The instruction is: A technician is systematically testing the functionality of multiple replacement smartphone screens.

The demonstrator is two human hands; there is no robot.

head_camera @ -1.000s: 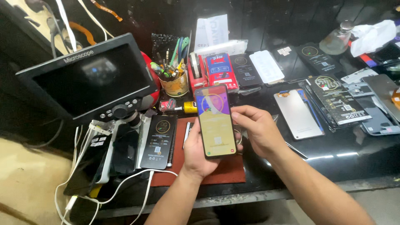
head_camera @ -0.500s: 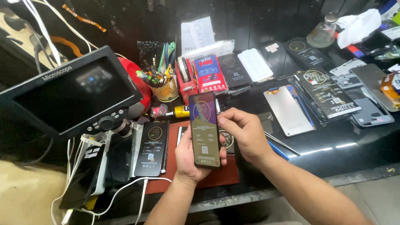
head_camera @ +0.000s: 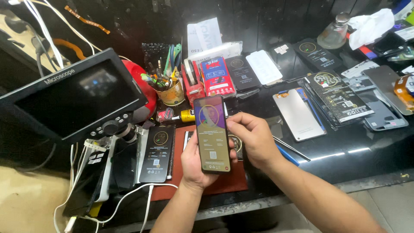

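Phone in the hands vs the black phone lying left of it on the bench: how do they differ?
The held phone is up off the bench, gripped by the left hand with the right hand on its edge; the black phone lies flat, untouched. The held phone's face is coloured, purple to tan; the black phone's is dark. Both are slim, similar in size, and carry a round emblem and printed label.

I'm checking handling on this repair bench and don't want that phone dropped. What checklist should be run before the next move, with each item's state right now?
1. Phone cradled from below by left hand: ok.
2. Right hand touching the phone's right edge: ok.
3. Phone held above the red mat, not off the bench edge: ok.
4. Phone's lit side facing up: ok.
5. Bench free of clutter nearby: not ok; another phone and a metal tool lie close.
6. Firmness of grip: cannot tell.
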